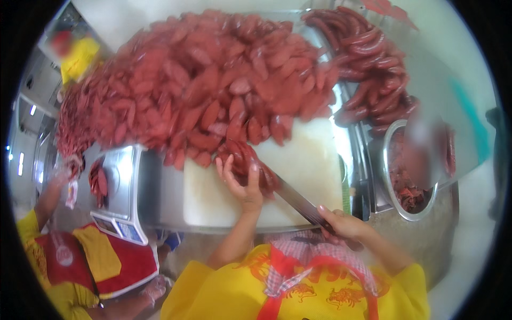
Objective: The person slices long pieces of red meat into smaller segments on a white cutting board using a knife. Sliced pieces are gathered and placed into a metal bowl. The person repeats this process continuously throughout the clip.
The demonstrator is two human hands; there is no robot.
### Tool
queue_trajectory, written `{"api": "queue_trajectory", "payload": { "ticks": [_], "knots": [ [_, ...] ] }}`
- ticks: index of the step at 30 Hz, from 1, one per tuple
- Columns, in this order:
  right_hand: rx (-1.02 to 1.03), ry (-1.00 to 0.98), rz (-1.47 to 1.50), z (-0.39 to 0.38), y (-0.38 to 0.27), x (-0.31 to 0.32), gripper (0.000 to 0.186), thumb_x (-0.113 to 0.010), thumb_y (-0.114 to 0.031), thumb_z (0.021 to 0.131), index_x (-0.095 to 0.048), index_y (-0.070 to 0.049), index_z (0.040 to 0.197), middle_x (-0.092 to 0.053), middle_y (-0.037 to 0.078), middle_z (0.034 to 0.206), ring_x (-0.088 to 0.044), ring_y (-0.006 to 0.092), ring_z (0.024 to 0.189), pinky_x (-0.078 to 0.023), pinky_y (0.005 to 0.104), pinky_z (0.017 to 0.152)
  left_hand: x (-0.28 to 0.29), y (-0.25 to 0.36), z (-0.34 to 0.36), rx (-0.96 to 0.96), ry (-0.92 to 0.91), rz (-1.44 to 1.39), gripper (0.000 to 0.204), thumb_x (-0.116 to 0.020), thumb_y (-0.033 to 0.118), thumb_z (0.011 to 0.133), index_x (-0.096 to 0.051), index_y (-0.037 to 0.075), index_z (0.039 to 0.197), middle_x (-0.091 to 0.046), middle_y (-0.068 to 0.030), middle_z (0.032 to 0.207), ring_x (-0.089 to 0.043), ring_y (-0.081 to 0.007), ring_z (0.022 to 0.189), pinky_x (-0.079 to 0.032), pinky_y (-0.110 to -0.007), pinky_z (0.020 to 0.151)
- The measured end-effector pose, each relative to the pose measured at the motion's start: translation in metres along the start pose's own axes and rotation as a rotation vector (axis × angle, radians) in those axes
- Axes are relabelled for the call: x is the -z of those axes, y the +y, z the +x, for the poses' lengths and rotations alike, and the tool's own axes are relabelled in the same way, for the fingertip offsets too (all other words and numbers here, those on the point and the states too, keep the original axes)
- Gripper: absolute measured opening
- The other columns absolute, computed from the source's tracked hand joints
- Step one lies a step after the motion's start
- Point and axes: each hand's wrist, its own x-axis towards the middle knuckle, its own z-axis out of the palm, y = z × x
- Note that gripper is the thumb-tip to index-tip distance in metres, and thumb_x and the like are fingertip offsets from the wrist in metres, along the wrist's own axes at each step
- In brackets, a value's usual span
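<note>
My left hand (pixel 240 186) grips a bunch of red sausage pieces (pixel 248 162) on the white cutting board (pixel 314 170), fingers curled around its near side. My right hand (pixel 341 226) is closed on the handle of a long knife (pixel 298 200), whose blade slants up-left to the bunch; its far end is hidden among the meat. A large heap of sliced sausage (pixel 202 80) covers the back of the board and the steel table to the left.
Whole sausages (pixel 373 64) lie back right; a steel bowl (pixel 416 215) of meat stands right. At left, a digital scale (pixel 118 192) carries slices, beside a co-worker (pixel 53 266) in yellow and red with a gloved hand (pixel 154 290). Another person (pixel 80 58) is farther back.
</note>
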Motion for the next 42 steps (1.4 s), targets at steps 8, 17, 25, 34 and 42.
{"api": "queue_trajectory", "payload": {
  "ticks": [8,17,25,34,42],
  "knots": [
    [0.475,0.457,-0.092,-0.008,-0.155,0.059,0.083,-0.025,-0.07,0.093,-0.051,-0.001,0.055,-0.046,0.008,0.045,-0.049,0.019,0.036,-0.039,0.0331,0.037,-0.15,0.055,0.2,-0.328,0.19,-0.343,0.055,-0.069,0.021,0.086,-0.048,-0.004,0.131,-0.041,-0.0158,0.14,-0.036,-0.0267,0.131,-0.027,-0.039,0.11],
    [0.365,0.759,0.306,-0.001,-0.101,0.082,0.078,-0.029,-0.069,0.093,-0.052,-0.002,0.062,-0.045,0.006,0.046,-0.045,0.0168,0.037,-0.037,0.0312,0.04,-0.261,0.015,0.322,-0.343,-0.465,1.012,0.087,-0.059,0.071,0.074,-0.037,0.027,0.147,-0.001,-0.0109,0.161,0.0,-0.0597,0.138,-0.008,-0.065,0.112],
    [0.115,0.815,0.43,-0.046,-0.016,0.052,0.08,-0.022,-0.069,0.094,-0.054,0.0,0.07,-0.051,0.007,0.053,-0.049,0.0161,0.046,-0.041,0.0294,0.047,-0.315,0.032,0.342,-0.298,-0.558,1.328,0.076,-0.047,0.067,0.085,-0.04,0.023,0.146,-0.009,-0.0139,0.16,-0.015,-0.0625,0.135,-0.009,-0.066,0.111],
    [0.23,0.891,0.631,-0.061,-0.002,0.05,0.081,-0.022,-0.07,0.093,-0.057,0.0,0.072,-0.049,0.006,0.054,-0.05,0.0151,0.047,-0.041,0.0287,0.048,-0.445,0.038,0.156,-0.742,-1.098,0.533,0.023,-0.064,0.019,0.074,-0.066,-0.003,0.079,-0.065,-0.0282,0.085,-0.063,-0.0449,0.089,-0.051,-0.047,0.082],
    [0.124,0.906,0.825,-0.067,0.041,0.038,0.08,-0.023,-0.071,0.093,-0.057,0.0,0.074,-0.05,0.006,0.055,-0.051,0.0163,0.047,-0.042,0.0293,0.046,-0.477,0.003,0.111,-0.54,-1.267,0.948,0.044,-0.065,0.015,0.075,-0.059,0.0,0.115,-0.064,-0.0214,0.112,-0.063,-0.0348,0.104,-0.049,-0.043,0.09]
  ]
}}
